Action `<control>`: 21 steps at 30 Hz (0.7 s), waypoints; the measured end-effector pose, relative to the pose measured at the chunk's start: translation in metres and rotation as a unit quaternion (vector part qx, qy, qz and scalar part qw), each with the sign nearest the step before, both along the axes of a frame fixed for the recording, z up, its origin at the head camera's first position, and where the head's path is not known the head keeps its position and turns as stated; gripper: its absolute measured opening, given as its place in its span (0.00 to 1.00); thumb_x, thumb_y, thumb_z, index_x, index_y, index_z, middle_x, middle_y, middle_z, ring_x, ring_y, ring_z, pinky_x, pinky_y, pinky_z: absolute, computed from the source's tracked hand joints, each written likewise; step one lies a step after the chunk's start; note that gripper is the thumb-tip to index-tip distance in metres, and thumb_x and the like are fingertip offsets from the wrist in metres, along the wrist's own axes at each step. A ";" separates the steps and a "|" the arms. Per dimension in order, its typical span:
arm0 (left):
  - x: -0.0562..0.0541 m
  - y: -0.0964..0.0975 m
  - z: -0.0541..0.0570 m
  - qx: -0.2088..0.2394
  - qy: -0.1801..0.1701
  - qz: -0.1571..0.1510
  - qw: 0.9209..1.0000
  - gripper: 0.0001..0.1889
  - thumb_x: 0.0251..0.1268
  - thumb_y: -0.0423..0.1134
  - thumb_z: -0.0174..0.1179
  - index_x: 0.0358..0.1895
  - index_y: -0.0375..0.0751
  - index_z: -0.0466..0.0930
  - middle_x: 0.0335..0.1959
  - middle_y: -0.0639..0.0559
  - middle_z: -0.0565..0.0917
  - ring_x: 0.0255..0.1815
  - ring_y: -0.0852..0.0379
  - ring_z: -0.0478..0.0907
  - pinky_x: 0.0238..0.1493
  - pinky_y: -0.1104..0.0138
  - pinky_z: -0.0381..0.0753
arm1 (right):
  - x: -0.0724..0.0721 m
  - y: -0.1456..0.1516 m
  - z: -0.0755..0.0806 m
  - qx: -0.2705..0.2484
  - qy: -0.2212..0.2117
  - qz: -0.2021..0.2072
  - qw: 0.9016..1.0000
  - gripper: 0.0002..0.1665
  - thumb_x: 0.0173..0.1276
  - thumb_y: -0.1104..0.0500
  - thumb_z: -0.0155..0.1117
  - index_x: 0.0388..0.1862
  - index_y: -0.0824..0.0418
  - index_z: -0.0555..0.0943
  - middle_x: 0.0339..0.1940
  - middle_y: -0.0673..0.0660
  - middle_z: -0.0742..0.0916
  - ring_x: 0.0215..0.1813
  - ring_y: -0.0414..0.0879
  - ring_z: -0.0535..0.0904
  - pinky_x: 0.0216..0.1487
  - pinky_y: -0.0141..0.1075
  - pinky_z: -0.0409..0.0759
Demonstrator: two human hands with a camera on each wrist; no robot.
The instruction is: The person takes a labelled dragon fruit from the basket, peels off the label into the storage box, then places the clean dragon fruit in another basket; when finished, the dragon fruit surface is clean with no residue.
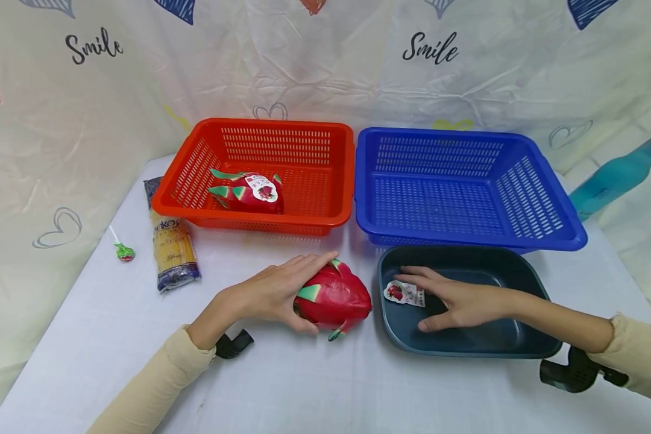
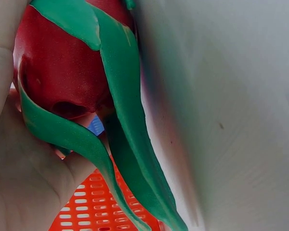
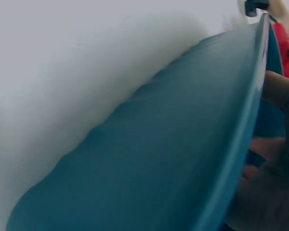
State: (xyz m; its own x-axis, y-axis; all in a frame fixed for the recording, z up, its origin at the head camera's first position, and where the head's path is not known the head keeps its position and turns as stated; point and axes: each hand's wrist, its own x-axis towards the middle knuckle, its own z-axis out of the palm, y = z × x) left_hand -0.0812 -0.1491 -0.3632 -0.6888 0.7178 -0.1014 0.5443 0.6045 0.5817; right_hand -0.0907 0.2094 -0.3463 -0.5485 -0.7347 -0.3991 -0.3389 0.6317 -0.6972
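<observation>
I see the left hand [image 1: 275, 290] gripping the fruit [image 1: 340, 298] beside the tray [image 1: 483, 340]; the right hand [image 1: 458, 299], fingers loose, is inside by a label [image 1: 405, 293]. If the grip slackens, the fruit could roll.

Bottle [image 1: 610, 181] partly hidden by blue basket [image 1: 434, 196], tray sticker [image 1: 404, 293] print too small

On the white worktop [image 1: 304, 392], the red basket [image 1: 325, 211] and blue basket [image 1: 428, 199] stand along the back edge. The lollipop [image 1: 123, 252] and packet [image 1: 175, 250] lie toward the left edge, fruit [image 1: 339, 296] near the middle, tray [image 1: 461, 349] toward the right edge.
</observation>
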 end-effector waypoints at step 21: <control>0.000 0.002 0.002 -0.010 -0.024 0.014 1.000 0.62 0.39 0.59 0.76 0.77 0.67 0.41 0.69 0.63 0.65 0.69 0.66 0.60 0.51 0.67 0.82 | 0.005 0.043 0.077 -0.153 0.381 -0.078 0.908 0.45 0.50 0.71 0.74 0.69 0.58 0.71 0.71 0.40 0.72 0.73 0.29 0.62 0.66 0.14 0.58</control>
